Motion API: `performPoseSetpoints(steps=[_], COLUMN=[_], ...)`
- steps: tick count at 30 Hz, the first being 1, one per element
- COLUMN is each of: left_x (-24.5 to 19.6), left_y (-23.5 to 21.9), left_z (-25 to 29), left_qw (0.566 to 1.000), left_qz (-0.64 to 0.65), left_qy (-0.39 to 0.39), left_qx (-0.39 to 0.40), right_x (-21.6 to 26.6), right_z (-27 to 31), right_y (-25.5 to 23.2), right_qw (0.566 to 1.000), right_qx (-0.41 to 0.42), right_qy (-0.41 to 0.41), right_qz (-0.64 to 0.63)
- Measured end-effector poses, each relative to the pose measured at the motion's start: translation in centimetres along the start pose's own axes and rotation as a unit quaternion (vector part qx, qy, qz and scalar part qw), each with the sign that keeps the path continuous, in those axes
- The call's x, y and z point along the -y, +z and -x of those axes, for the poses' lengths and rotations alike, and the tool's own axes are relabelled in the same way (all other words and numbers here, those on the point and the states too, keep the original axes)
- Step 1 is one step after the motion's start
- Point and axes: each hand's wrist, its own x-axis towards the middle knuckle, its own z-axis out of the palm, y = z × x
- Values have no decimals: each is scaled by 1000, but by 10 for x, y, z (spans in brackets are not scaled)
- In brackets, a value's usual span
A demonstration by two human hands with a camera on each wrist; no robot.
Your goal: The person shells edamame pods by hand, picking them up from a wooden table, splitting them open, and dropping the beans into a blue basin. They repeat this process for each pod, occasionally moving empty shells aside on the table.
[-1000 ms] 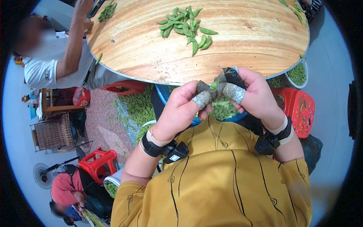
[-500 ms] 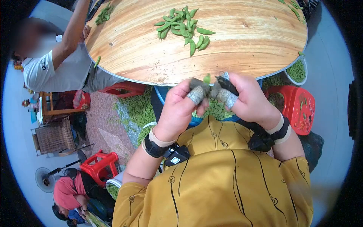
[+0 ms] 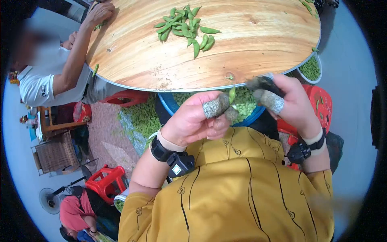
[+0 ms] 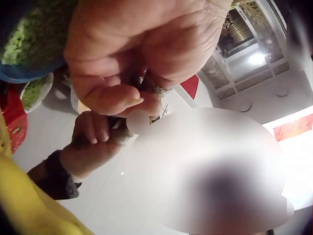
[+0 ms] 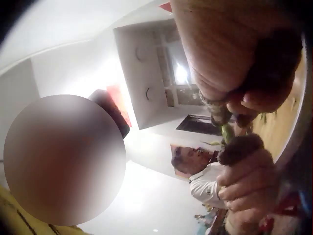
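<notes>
Head view: our left hand (image 3: 201, 119) has its thumb and forefinger, in rough, grey-speckled wraps, curled round a slim green pod (image 3: 232, 96), pinching it above a smooth blue tub (image 3: 256, 117) of pale, rounded beans (image 3: 246, 105). Our right hand (image 3: 293, 99), in dark, worn wraps with a silvery band, is bent just beside it; blur keeps us from telling whether it grips anything. Beyond, plump curved pods (image 3: 181, 27) lie heaped on the wood-grained, round-edged table (image 3: 137, 56).
</notes>
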Motion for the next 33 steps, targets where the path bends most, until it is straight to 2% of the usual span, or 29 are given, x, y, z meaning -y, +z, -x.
performPoseSetpoints(steps=[1, 2, 5, 7, 9, 10, 12, 14, 15, 17, 21, 23, 27, 29, 30, 32, 33], left_x=[-1, -1, 0, 1, 2, 3, 5, 4, 4, 5, 8, 7, 8, 9, 9, 7, 7], left_y=[-1, -3, -9, -7, 4, 9, 16, 15, 13, 12, 11, 15, 15, 7, 7, 10, 10], left_z=[1, 2, 10, 13, 15, 14, 12, 12, 11, 10, 7, 7, 7, 8, 7, 7, 7], left_qw=[999, 998, 999, 999, 975, 974, 903, 893, 883, 870, 862, 824, 799, 722, 722, 661, 662], left_qz=[5, 10, 6, 1, -192, -191, -379, -398, -410, -415, -412, -488, -522, -617, -617, -677, -677], left_qy=[-26, -51, -43, -36, 35, 36, 102, 106, 125, 160, 183, 164, 161, 218, 218, 250, 250], left_qx=[23, 45, 32, 21, -111, -112, -177, -181, -191, -214, -233, -238, -253, -227, -227, -204, -203], right_x=[10, 16, 5, 0, -1, 0, -2, -5, -1, 11, 12, 11, 6, 0, -1, 2, 3], right_z=[-6, -11, -26, -30, -31, -31, -30, -27, -24, -15, -6, -7, -10, -13, -13, -13, -13], right_y=[5, 8, 20, 26, 28, 29, 31, 32, 30, 27, 27, 28, 30, 31, 31, 29, 28], right_qw=[991, 963, 952, 956, 961, 965, 969, 968, 968, 963, 966, 963, 957, 951, 945, 936, 926], right_qx=[54, 108, 158, 158, 156, 146, 135, 117, 115, 107, 134, 134, 139, 149, 158, 163, 169], right_qy=[40, 77, 32, 13, -5, -6, -7, 47, 45, 106, 81, 80, 67, 67, 69, 94, 120], right_qz=[-118, -234, -261, -245, -229, -216, -206, -218, -219, -224, -206, -221, -245, -262, -280, -298, -315])
